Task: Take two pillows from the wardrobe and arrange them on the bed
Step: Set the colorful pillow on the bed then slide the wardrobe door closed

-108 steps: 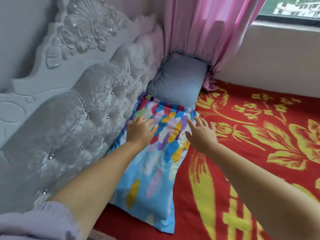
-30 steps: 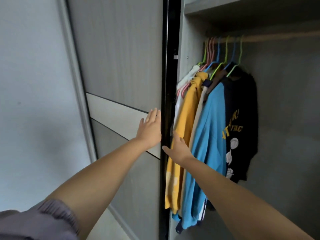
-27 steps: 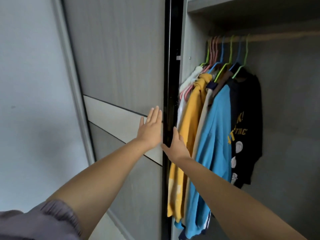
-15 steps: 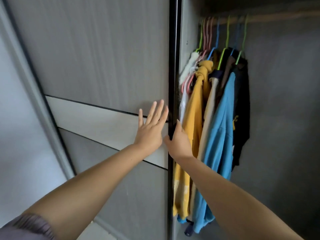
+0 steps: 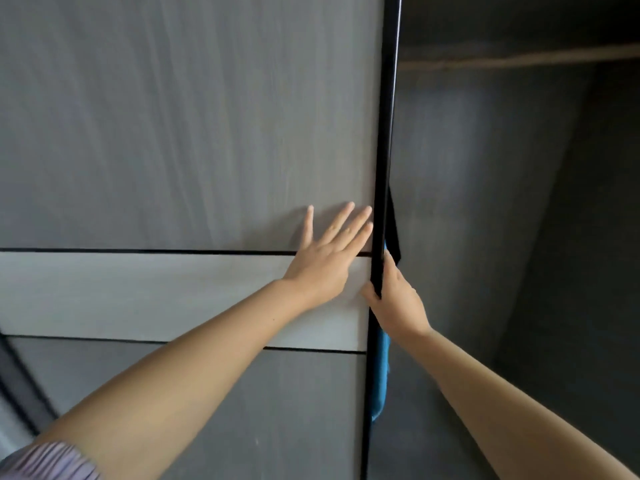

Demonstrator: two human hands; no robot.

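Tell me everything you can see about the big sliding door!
The sliding door is a tall grey panel with a wood-grain look, crossed by a paler band edged with thin dark lines. A black strip runs down its right edge. The left hand lies flat against it, fingers spread, and the right hand grips the black edge. It covers most of the wardrobe; a sliver of blue cloth shows just behind the edge.

Light level: dim, soft, no glare.
Brightest area: grey wood-grain sliding wardrobe door [image 5: 173, 133], lit evenly from the viewer's side.
Darkest area: open wardrobe interior [image 5: 554, 237], falling to near black at right.
Shadow: faint, cast by the left hand [image 5: 325, 258] on the door.
Sharpness: slight motion softness overall; fingertips blurred.
Distortion: wide-angle; black door edge [image 5: 384, 168] leans.
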